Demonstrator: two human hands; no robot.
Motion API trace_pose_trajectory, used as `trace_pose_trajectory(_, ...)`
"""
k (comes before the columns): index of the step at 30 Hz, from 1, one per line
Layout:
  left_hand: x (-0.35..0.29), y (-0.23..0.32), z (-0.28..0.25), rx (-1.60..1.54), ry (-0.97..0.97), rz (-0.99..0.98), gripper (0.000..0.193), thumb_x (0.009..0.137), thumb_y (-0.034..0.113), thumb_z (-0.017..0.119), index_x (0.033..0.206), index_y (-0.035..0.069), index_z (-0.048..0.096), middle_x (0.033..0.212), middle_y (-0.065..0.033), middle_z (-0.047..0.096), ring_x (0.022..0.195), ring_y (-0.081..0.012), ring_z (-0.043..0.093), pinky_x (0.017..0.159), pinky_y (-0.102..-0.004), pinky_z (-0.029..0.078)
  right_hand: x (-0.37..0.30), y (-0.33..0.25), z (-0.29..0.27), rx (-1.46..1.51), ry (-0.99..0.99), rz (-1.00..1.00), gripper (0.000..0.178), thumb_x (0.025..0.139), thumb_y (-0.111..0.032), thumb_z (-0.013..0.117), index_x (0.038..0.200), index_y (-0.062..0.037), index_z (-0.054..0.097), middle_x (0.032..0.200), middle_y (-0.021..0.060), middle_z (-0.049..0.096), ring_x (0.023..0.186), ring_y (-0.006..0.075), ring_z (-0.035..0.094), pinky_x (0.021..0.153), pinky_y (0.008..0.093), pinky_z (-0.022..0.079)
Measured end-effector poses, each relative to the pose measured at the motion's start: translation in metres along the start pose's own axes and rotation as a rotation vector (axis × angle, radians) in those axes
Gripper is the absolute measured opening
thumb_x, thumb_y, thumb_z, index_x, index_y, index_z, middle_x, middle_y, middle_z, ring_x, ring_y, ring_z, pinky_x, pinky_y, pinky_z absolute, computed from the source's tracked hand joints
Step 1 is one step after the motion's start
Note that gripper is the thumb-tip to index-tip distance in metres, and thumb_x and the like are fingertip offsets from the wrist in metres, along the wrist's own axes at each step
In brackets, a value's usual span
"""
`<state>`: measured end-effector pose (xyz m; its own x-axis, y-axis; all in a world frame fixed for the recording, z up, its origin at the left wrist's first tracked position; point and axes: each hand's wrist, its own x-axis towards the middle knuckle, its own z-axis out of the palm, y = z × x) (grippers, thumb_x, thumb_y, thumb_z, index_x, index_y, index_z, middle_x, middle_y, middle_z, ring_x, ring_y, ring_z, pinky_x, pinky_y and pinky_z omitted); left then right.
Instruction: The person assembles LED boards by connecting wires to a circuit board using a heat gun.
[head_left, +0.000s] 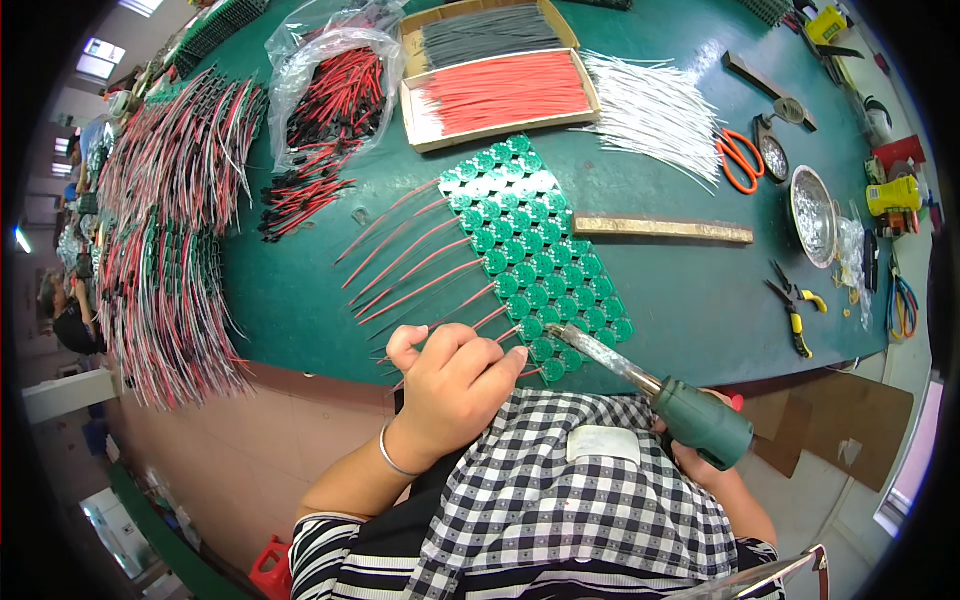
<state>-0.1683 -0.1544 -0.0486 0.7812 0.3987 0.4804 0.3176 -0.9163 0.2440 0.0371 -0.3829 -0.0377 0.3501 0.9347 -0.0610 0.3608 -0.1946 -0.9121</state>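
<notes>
A panel of round green circuit boards (540, 265) lies on the green table, with thin red and black wires (415, 262) fanning out from its left edge. At the panel's near left corner is my left hand (455, 385), its fingers bent and closed. Short red wire ends show between these fingers and the boards; the pinch itself is mostly hidden. My right hand (690, 458) is wrapped round the green handle of a soldering iron (610, 360), partly hidden behind it. The iron's tip is at the panel's near end, close to my left fingertips; contact cannot be made out.
Boxes of red wires (505, 95) and black wires (485, 38) sit at the back, beside loose white wires (650, 115). Wired boards (170, 230) are heaped left. A wooden bar (662, 230), orange scissors (740, 162), a metal bowl (813, 215) and pliers (795, 305) lie right.
</notes>
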Motion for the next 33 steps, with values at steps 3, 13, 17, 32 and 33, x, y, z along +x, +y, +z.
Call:
trace_pose_trajectory(3,-0.003,0.004,0.001,-0.016,-0.015,0.013,0.018,0.066,0.010,0.074,0.080,0.021,0.070,0.071,0.0087,0.053,0.075,-0.0123,0.053,0.088,-0.0424,0.025,0.005,-0.009,-0.004,-0.205,-0.030,-0.181,0.019,0.078,-0.008,0.068,0.096,-0.0048,0.071,0.092,0.0086,0.071,0.082,0.0240,0.069,0.075,0.0334,0.055)
trace_pose_trajectory(13,-0.006,0.005,0.007,0.004,-0.024,-0.005,0.016,0.067,0.010,0.074,0.079,0.021,0.071,0.071,0.0083,0.054,0.076,-0.0124,0.053,0.088,-0.0429,0.025,-0.007,0.007,-0.005,-0.362,-0.058,-0.281,0.023,0.078,-0.013,0.067,0.100,-0.0076,0.071,0.097,0.0082,0.072,0.087,0.0247,0.069,0.076,0.0357,0.055)
trace_pose_trajectory(17,-0.006,0.005,0.006,0.013,-0.030,-0.004,0.016,0.067,0.010,0.074,0.079,0.020,0.072,0.071,0.0082,0.054,0.076,-0.0126,0.054,0.087,-0.0430,0.026,-0.016,0.015,-0.002,-0.222,-0.120,-0.156,0.032,0.076,-0.017,0.072,0.106,-0.0060,0.066,0.108,0.0124,0.065,0.105,0.0338,0.057,0.091,0.0451,0.044)
trace_pose_trajectory(32,-0.005,0.005,0.005,0.028,-0.035,0.012,0.017,0.067,0.011,0.075,0.081,0.020,0.072,0.072,0.0083,0.053,0.076,-0.0121,0.053,0.087,-0.0428,0.025,-0.027,0.024,-0.004,0.042,0.034,0.060,0.020,0.076,-0.010,0.068,0.096,-0.0071,0.069,0.095,0.0094,0.070,0.087,0.0297,0.066,0.083,0.0406,0.050)
trace_pose_trajectory(33,-0.005,0.005,0.004,0.029,-0.035,0.013,0.017,0.067,0.011,0.075,0.081,0.020,0.072,0.072,0.0083,0.053,0.076,-0.0121,0.053,0.087,-0.0428,0.025,-0.028,0.024,-0.005,-0.023,0.019,0.040,0.021,0.075,-0.009,0.068,0.096,-0.0081,0.069,0.097,0.0093,0.070,0.090,0.0301,0.066,0.087,0.0420,0.048)
